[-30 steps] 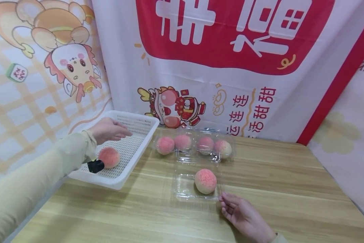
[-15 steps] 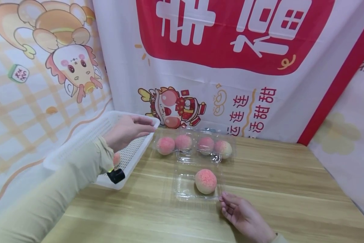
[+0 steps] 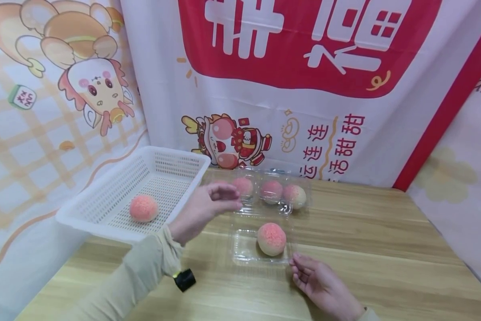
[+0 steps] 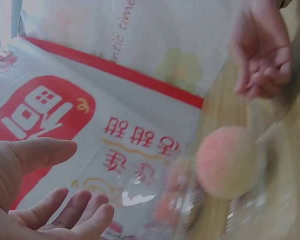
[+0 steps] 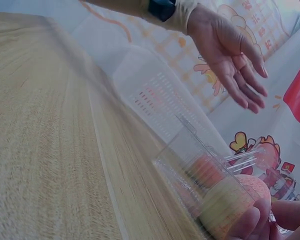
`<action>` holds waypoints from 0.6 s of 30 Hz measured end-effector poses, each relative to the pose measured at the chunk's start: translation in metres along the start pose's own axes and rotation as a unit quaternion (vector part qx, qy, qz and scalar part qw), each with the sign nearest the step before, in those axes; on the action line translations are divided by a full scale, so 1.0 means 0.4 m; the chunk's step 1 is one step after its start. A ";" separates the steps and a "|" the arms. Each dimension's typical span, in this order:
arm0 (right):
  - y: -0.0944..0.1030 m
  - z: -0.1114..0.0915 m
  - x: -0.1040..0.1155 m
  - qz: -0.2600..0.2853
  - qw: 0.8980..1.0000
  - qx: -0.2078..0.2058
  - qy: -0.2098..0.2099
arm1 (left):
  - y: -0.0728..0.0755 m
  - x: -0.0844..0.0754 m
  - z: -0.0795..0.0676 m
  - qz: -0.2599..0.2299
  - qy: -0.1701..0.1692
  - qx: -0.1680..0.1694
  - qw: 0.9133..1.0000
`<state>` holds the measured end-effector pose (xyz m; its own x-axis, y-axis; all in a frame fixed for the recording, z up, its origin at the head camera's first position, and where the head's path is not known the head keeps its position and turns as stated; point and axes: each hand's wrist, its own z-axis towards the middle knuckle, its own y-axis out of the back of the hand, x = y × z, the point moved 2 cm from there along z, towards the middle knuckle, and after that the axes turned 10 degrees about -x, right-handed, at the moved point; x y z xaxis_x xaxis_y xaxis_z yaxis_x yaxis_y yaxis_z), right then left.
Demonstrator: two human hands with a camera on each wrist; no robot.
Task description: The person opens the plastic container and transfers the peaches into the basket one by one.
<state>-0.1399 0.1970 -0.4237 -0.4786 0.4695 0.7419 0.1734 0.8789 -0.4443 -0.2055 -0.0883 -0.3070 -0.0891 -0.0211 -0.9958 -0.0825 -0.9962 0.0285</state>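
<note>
My left hand [image 3: 204, 207] is in the air between the white basket and the clear plastic box, its fingers spread and nothing in them. In the left wrist view the thumb and fingers of that left hand [image 4: 45, 195] stand apart. A pink-and-cream peach [image 3: 272, 239] sits in the right part of the clear plastic box [image 3: 244, 247]; the box's left part holds none. My right hand [image 3: 322, 283] pinches the front right corner of this box. In the right wrist view, the right hand's fingertips [image 5: 247, 223] overlap the peach at the box edge.
Left on the wooden table [image 3: 368, 249] stands a white perforated basket [image 3: 73, 219] with one peach [image 3: 144, 208] inside. Behind the box, more clear packaging covers several peaches [image 3: 271, 192], partly hidden by my left hand. A printed cloth [image 3: 240, 93] hangs at the back.
My left hand has moved right, from above the basket, across its rim, toward the plastic box; it stays without anything in it. The right hand keeps its place at the box corner.
</note>
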 end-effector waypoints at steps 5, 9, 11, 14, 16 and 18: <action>0.002 0.000 0.004 -0.001 1.000 0.003 0.002 | -0.092 0.085 -0.028 -0.075 0.011 0.008 0.997; 0.000 0.002 0.005 -0.002 1.000 0.016 -0.001 | -0.151 0.134 -0.042 -0.088 0.009 -0.010 0.996; 0.000 0.002 0.005 -0.002 1.000 0.018 -0.002 | -0.175 0.148 -0.045 -0.073 0.002 -0.021 0.997; 0.002 0.003 0.004 0.000 1.000 0.013 -0.001 | -0.204 0.164 -0.047 -0.059 -0.006 -0.029 0.998; 0.003 0.003 0.002 0.000 1.000 0.011 -0.001 | -0.217 0.175 -0.047 -0.061 -0.008 -0.037 0.997; 0.004 0.003 0.000 -0.002 1.000 0.011 -0.002 | -0.224 0.186 -0.047 -0.061 -0.010 -0.050 0.997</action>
<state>-0.1406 0.1983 -0.4249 -0.4822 0.4660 0.7419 0.1526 0.8785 -0.4526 -0.1861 -0.0023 -0.3851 -0.1033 0.1013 -0.9895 0.0049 -0.9947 -0.1024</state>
